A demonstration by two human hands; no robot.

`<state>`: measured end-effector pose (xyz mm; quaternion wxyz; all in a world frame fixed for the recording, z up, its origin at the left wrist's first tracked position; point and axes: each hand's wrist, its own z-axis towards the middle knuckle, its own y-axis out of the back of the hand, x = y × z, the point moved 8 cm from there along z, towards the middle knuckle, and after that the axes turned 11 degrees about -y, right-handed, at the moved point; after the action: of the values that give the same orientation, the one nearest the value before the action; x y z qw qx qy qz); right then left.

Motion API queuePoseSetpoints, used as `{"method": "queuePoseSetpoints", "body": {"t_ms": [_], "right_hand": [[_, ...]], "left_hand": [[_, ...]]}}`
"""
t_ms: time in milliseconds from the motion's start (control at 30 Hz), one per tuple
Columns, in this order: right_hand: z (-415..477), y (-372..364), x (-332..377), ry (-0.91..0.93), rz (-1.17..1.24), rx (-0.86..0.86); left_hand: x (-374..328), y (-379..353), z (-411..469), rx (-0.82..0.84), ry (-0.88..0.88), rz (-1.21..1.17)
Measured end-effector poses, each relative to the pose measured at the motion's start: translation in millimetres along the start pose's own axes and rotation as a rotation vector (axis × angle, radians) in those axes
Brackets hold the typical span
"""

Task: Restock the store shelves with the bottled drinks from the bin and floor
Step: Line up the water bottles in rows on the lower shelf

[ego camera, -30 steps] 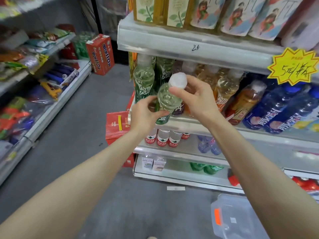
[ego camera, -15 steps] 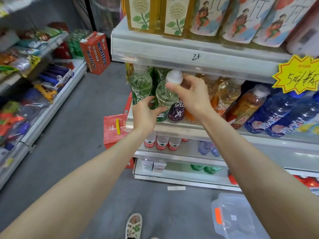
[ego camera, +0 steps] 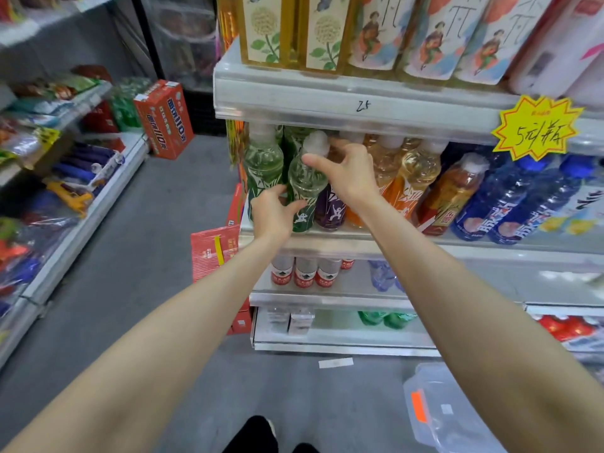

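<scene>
Presently seating the green bottle [ego camera: 307, 181] on the front edge of the middle shelf [ego camera: 359, 238], just beside its twin [ego camera: 263, 165]; pinched under the cap by the right hand [ego camera: 346, 171], clasped low on the label by the left hand [ego camera: 273, 214]; next, likely: push back into line, stand straight, then let go; counted at the front: two green, one purple bottle [ego camera: 331, 210]; on the floor, one clear bin [ego camera: 451, 416]

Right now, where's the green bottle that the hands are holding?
Head view, left of centre: the green bottle is at the shelf front, between its green twin and a purple bottle.
</scene>
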<state>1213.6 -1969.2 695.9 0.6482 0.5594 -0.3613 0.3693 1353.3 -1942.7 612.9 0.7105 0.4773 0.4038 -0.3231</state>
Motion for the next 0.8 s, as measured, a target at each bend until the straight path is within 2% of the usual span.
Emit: {"method": "queuePoseSetpoints", "body": {"t_ms": [500,700,800], "right_hand": [[8,-16,-12,-0.01,-0.018,-0.033],[-10,-15,-42,-0.076,0.163,-0.078],[-21,-26,-67,-0.191,0.266,-0.051]], "left_hand": [[15,-2,9,0.07,-0.025,-0.046],[35,-5,8,0.147,0.006,-0.153],[43,-10,2,0.187,0.034,-0.233]]}}
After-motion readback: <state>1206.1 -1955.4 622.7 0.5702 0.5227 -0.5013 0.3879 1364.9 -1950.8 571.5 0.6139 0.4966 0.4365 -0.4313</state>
